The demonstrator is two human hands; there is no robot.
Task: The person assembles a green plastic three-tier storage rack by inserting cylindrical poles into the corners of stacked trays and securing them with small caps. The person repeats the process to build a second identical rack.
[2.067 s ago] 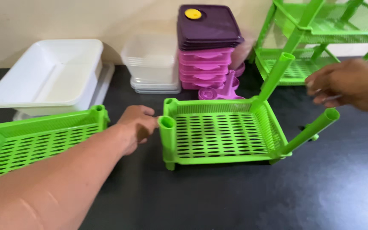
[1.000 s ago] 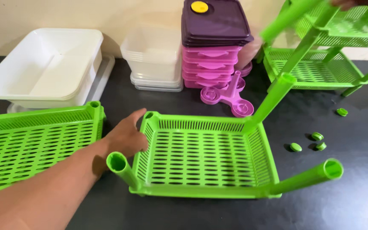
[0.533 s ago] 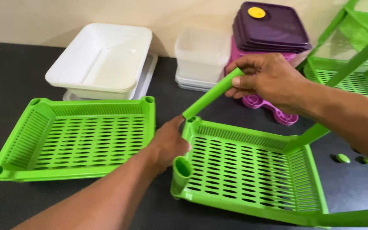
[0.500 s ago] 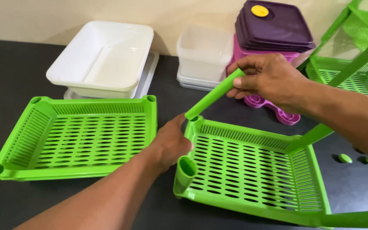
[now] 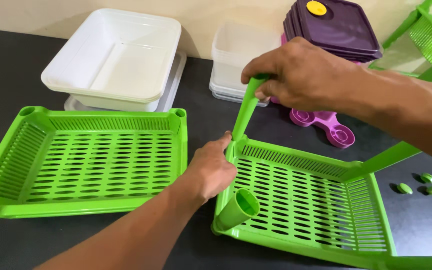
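Head view: right hand point(image 5: 301, 75) closed around the top of a green tube point(image 5: 246, 110) standing at the slotted tray's point(image 5: 306, 200) far-left corner. Left hand point(image 5: 208, 170), loosely curled, steadies that tray's left rim (second tray point(image 5: 81, 160) lies just beside). I see both on the dark counter point(image 5: 426, 220).

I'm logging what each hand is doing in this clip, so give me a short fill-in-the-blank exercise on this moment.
1. The right hand grips the top of a ____ coloured post standing at a corner of the slotted tray.
2. The left hand rests on that tray's ____ edge.
3. A second green tray, with no posts, lies flat on the ____ countertop.
4. The stacked containers have a ____ lid with a yellow cap.

Missing words: green; left; black; purple
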